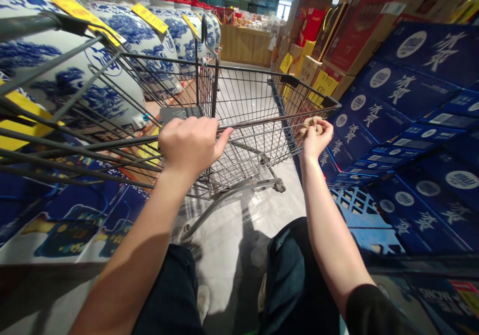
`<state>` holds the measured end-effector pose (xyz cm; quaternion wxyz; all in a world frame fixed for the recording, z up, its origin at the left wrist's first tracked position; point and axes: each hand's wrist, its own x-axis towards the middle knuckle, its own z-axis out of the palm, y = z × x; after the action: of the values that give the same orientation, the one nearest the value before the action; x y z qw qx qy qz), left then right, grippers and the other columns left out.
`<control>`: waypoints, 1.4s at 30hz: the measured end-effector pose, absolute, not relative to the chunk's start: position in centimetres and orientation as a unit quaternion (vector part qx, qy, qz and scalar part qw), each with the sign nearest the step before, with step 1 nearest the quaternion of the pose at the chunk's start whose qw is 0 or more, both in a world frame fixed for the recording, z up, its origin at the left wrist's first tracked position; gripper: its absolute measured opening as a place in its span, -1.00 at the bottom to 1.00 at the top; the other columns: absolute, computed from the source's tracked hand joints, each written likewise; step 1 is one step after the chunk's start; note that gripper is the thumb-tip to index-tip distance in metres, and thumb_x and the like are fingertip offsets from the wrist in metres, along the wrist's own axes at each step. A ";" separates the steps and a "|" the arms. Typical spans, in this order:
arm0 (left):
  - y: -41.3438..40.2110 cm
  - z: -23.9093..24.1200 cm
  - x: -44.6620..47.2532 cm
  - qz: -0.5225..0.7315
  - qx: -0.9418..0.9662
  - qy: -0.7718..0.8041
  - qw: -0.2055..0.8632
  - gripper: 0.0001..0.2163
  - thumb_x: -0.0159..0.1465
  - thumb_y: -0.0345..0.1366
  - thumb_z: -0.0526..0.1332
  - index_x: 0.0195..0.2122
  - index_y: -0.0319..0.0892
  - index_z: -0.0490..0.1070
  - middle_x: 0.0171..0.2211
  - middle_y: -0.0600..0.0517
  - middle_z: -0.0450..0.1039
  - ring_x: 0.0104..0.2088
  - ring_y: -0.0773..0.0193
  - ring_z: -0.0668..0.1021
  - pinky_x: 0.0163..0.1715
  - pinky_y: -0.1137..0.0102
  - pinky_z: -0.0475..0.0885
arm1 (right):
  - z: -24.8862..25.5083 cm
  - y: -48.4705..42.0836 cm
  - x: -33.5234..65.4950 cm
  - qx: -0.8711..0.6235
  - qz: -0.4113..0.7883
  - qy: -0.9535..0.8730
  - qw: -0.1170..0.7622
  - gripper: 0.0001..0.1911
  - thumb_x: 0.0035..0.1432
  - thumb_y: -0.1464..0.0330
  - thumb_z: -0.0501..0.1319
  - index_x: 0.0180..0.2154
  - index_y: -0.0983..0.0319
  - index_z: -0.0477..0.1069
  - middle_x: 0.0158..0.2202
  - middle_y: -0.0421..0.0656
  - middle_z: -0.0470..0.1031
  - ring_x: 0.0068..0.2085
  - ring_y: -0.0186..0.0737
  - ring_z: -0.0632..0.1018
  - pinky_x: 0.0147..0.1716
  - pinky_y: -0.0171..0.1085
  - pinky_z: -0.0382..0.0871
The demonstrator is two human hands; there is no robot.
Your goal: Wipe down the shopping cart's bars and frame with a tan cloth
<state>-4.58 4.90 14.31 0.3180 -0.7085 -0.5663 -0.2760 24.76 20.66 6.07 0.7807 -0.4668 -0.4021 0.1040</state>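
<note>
A grey wire shopping cart (254, 100) stands in front of me in a shop aisle, its basket bare. My left hand (189, 143) is closed around the cart's near rail. My right hand (316, 135) holds a crumpled tan cloth (310, 124) pressed against the cart's right side near the rear corner. My legs in dark trousers show below.
Large blue-and-white porcelain jars (138, 40) with yellow tags line the left. Stacked blue cartons (404, 125) on a blue pallet (359, 215) fill the right. Red and brown boxes (348, 30) stand further along. A wooden counter (245, 45) closes the aisle's far end. The floor is pale tile.
</note>
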 end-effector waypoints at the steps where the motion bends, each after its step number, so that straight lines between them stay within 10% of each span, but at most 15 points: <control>1: 4.8 14.4 -4.5 -0.272 -0.708 -0.567 0.323 -0.61 0.44 -0.01 0.06 -0.39 -0.10 0.50 -0.46 -0.09 0.54 -0.36 -0.01 0.55 -0.38 0.19 0.18 | 6.1 20.1 23.7 -0.444 0.118 -0.419 0.783 -0.73 0.00 0.51 0.14 -0.21 0.16 0.27 -0.18 -0.21 0.40 -0.14 -0.28 0.52 0.10 -0.04 0.44; 17: 4.6 14.4 -4.8 -0.271 -0.709 -0.556 0.339 -0.66 0.42 -0.04 0.07 -0.31 -0.08 0.54 -0.45 -0.10 0.55 -0.40 -0.01 0.54 -0.37 0.16 0.22 | 6.8 10.0 13.3 -0.188 0.058 -0.757 0.624 -0.71 0.21 0.52 0.16 -0.06 0.11 0.40 -0.11 -0.14 0.45 -0.02 -0.18 0.50 0.03 -0.11 0.44; 31: 4.7 14.3 -4.4 -0.306 -0.711 -0.566 0.283 -0.65 0.41 0.01 0.07 -0.36 -0.05 0.52 -0.46 -0.08 0.54 -0.34 -0.02 0.54 -0.36 0.17 0.22 | 6.5 19.0 23.3 -0.450 0.088 -0.438 0.773 -0.79 -0.05 0.44 0.13 -0.27 0.18 0.30 -0.28 -0.25 0.38 -0.25 -0.31 0.47 -0.09 -0.19 0.46; 42: 4.3 14.8 -4.4 -0.278 -0.714 -0.573 0.292 -0.67 0.42 -0.05 0.06 -0.31 -0.07 0.54 -0.42 -0.14 0.56 -0.35 -0.07 0.55 -0.35 0.12 0.23 | 8.0 8.0 11.8 -0.196 0.123 -0.748 0.622 -0.82 0.17 0.48 0.16 -0.19 0.12 0.40 -0.19 -0.17 0.47 -0.08 -0.22 0.52 -0.03 -0.14 0.46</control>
<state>-4.39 4.32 14.76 0.2917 -0.7140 -0.5725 -0.2779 11.80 7.97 8.01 0.6220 -0.1960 -0.7481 0.1227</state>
